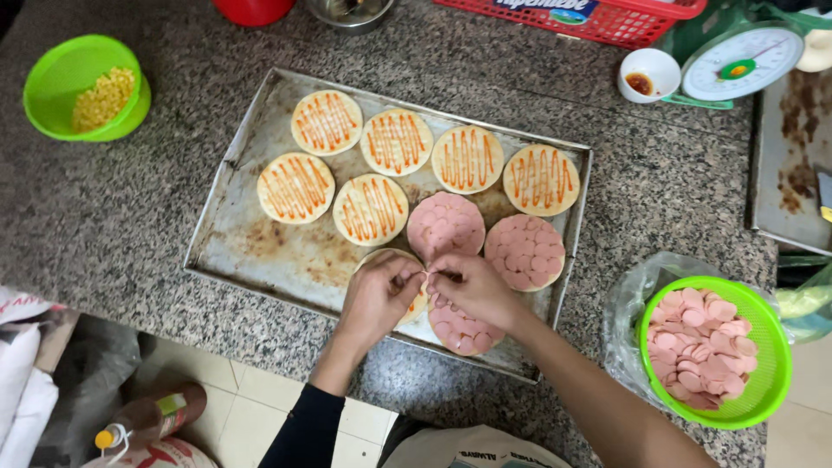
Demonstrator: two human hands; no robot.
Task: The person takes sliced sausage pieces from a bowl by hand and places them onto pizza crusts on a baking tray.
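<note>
A metal tray [227, 227] lies on a granite counter [130, 217] and carries nine round bases. Six bear only orange sauce stripes: four in the far row [327, 122], [396, 141], [467, 159], [542, 179] and two in the middle row [295, 188], [370, 209]. Two more are fully covered with pink sausage slices [445, 225], [524, 252]. At the near edge a partly covered base [464, 334] lies under the right hand, and beside it, to the left, one base [414, 305] is mostly hidden by the left hand.

The left hand [374, 296] and the right hand [472, 286] meet over these two near bases, fingertips pinched together; what they pinch is too small to make out.

Two green bowls stand on the counter: one at far left holds corn [102, 99], one at near right [774, 364] holds many sausage slices [702, 347]. One small white cup [652, 73] and one dial scale [744, 61] stand at far right, with a red basket [607, 22] along the far edge. One bottle [147, 420] lies on the floor, near left.
</note>
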